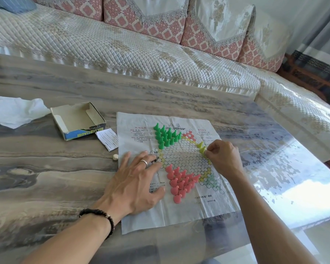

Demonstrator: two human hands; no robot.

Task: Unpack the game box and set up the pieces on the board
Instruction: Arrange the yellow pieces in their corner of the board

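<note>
Placing yellow plastic cone pieces [201,147] on thin printed paper board [171,210]: right hand [224,156] fingers pinching one, left hand [135,180] fingers spread flat; green [166,136] and pink cone clusters [180,181] done, cardboard box [78,121] beside board emptied.

Both forearms are bare, with no sleeves showing anywhere in view. The left hand [136,184] wears a plain silver-coloured ring [144,162] on one finger (which finger is hard to tell for certain). Around the left wrist sits a bracelet [101,218] of dark round beads with one small metallic bead among them. The right hand [224,156] wears nothing visible.
</note>
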